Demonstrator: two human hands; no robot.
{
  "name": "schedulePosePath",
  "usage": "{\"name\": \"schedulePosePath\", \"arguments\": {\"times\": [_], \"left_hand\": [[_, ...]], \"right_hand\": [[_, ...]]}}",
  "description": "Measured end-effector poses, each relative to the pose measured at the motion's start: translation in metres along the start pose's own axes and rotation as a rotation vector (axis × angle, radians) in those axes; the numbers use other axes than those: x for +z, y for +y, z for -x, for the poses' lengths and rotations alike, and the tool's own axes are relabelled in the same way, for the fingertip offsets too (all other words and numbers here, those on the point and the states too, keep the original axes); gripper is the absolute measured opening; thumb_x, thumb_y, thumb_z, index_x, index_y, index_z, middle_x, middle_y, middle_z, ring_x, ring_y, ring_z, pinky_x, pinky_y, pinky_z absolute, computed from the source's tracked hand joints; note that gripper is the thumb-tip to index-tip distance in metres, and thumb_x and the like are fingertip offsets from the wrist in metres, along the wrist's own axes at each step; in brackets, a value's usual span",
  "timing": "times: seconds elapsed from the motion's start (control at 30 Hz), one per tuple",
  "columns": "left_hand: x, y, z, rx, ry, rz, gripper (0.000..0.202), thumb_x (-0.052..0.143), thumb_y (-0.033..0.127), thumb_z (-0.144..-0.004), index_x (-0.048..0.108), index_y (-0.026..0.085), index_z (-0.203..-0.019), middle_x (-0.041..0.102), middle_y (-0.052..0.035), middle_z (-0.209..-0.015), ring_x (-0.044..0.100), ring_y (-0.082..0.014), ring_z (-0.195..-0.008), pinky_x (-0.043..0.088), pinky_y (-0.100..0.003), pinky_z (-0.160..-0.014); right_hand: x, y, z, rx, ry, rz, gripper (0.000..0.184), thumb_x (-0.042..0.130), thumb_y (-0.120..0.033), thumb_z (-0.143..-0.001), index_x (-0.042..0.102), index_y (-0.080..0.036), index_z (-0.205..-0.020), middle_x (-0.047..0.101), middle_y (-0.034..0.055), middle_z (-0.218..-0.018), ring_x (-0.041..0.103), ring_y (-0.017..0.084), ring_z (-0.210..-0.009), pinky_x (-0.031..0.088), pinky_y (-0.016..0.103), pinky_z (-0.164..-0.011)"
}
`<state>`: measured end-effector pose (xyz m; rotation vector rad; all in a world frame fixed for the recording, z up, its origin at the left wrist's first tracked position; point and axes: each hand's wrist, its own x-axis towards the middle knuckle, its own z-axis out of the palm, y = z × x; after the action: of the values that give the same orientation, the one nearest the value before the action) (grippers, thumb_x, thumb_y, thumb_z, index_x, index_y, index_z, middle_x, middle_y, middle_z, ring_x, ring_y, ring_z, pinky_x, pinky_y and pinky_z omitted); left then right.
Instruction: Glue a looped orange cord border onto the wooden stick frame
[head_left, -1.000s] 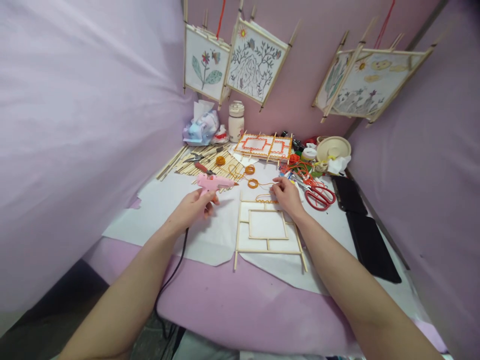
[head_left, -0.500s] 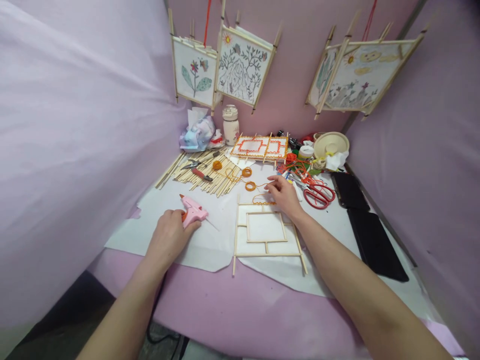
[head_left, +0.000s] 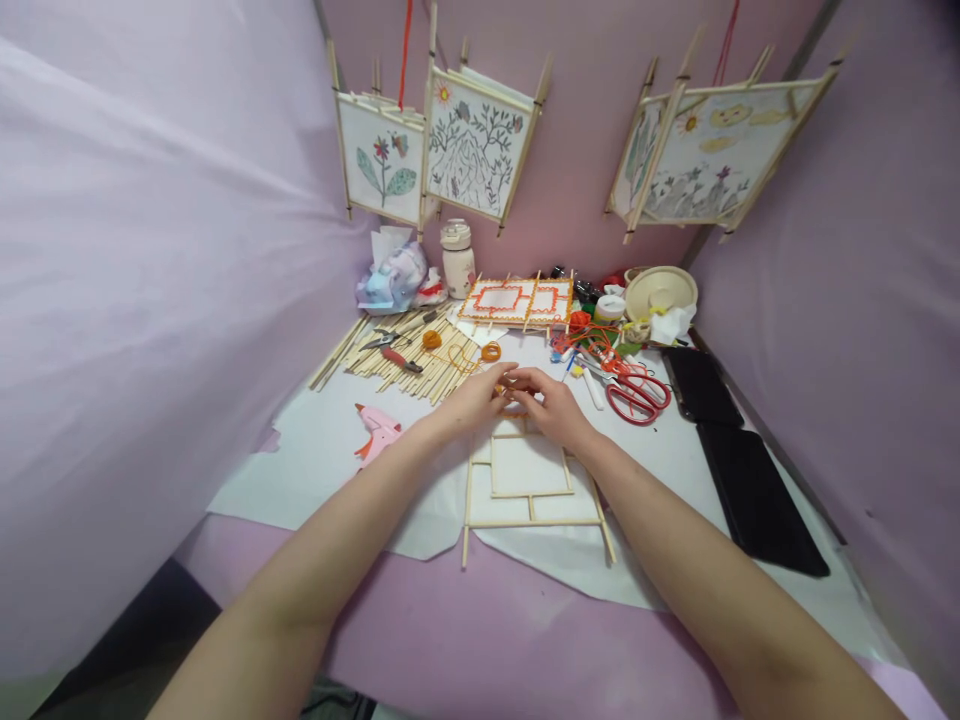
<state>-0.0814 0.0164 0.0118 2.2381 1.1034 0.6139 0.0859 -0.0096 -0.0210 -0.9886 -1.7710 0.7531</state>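
A wooden stick frame (head_left: 529,478) backed with white paper lies flat in front of me on white paper sheets (head_left: 322,455). My left hand (head_left: 475,398) and my right hand (head_left: 550,402) meet at the frame's far edge. Their fingers pinch an orange cord (head_left: 510,382) there. A pink glue gun (head_left: 377,430) lies on the paper to the left, away from both hands.
Bamboo sticks (head_left: 409,352) with pliers (head_left: 390,342) lie at the back left. A finished orange-trimmed frame (head_left: 517,300), red scissors (head_left: 636,395), a bowl (head_left: 660,290) and a jar (head_left: 457,260) stand behind. Two black tablets (head_left: 750,490) lie on the right. Painted lanterns (head_left: 469,150) hang above.
My left hand set the glue gun down on the paper and moved right to join my right hand at the frame's far edge on the orange cord.
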Motion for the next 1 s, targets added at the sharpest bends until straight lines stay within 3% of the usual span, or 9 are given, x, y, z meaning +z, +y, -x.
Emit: {"name": "schedulePosePath", "arguments": {"times": [0.1,0.23,0.37,0.47,0.67,0.9,1.0], "left_hand": [[0.000,-0.009,-0.004,-0.004,0.016,-0.088,0.031,0.050,0.020,-0.083,0.065,0.017,-0.111,0.069,-0.0053,-0.088,0.061,-0.0197,-0.079,0.046,-0.031,-0.076],[-0.007,-0.015,-0.003,-0.021,0.068,-0.147,0.021,0.049,0.026,-0.086,0.069,0.018,-0.085,0.069,-0.0052,-0.085,0.061,-0.0202,-0.080,0.044,-0.030,-0.076],[-0.005,-0.019,-0.003,-0.110,0.093,0.041,0.018,0.051,0.029,-0.085,0.065,0.019,-0.082,0.067,-0.0015,-0.075,0.060,-0.0175,-0.071,0.045,-0.028,-0.069],[0.000,-0.023,-0.003,-0.130,0.098,0.187,0.019,0.051,0.034,-0.087,0.060,0.019,-0.080,0.064,-0.0002,-0.070,0.059,-0.0154,-0.065,0.045,-0.027,-0.064],[0.002,-0.029,-0.005,-0.121,0.122,0.416,0.016,0.049,0.032,-0.087,0.054,0.018,-0.082,0.064,-0.0027,-0.081,0.061,-0.0140,-0.072,0.049,-0.027,-0.070],[0.002,-0.030,-0.003,-0.111,0.093,0.360,0.015,0.045,0.027,-0.087,0.057,0.018,-0.083,0.065,-0.0037,-0.082,0.060,-0.0154,-0.074,0.048,-0.029,-0.074],[0.000,-0.029,-0.002,-0.045,0.124,0.168,0.020,0.043,0.022,-0.087,0.062,0.018,-0.084,0.064,-0.0055,-0.087,0.059,-0.0185,-0.086,0.046,-0.032,-0.083]], "right_hand": [[0.000,0.003,-0.001,0.032,0.049,0.032,0.026,0.050,-0.027,-0.088,0.059,-0.023,-0.112,0.071,0.0025,-0.095,0.066,0.017,-0.085,0.049,0.031,-0.080],[0.000,0.010,-0.003,0.060,0.108,0.141,0.027,0.049,-0.025,-0.087,0.059,-0.021,-0.111,0.069,0.0041,-0.096,0.062,0.016,-0.083,0.047,0.030,-0.077],[-0.002,0.013,-0.002,0.016,0.032,0.321,0.024,0.045,-0.013,-0.081,0.065,-0.021,-0.092,0.067,0.0045,-0.093,0.058,0.019,-0.091,0.042,0.033,-0.083],[-0.001,0.010,-0.001,0.030,-0.050,0.452,0.025,0.046,-0.013,-0.082,0.068,-0.022,-0.089,0.066,0.0047,-0.093,0.056,0.021,-0.095,0.037,0.036,-0.084],[-0.001,0.006,-0.001,0.057,-0.086,0.526,0.023,0.046,-0.012,-0.082,0.067,-0.021,-0.085,0.064,0.0050,-0.093,0.054,0.022,-0.094,0.033,0.035,-0.080],[0.001,0.004,0.001,0.052,-0.184,0.592,0.027,0.047,-0.015,-0.086,0.072,-0.025,-0.089,0.064,0.0048,-0.097,0.052,0.022,-0.097,0.032,0.037,-0.082],[0.001,0.002,0.001,0.041,-0.217,0.612,0.028,0.047,-0.015,-0.087,0.073,-0.027,-0.089,0.064,0.0047,-0.097,0.051,0.022,-0.097,0.031,0.038,-0.083]]}}
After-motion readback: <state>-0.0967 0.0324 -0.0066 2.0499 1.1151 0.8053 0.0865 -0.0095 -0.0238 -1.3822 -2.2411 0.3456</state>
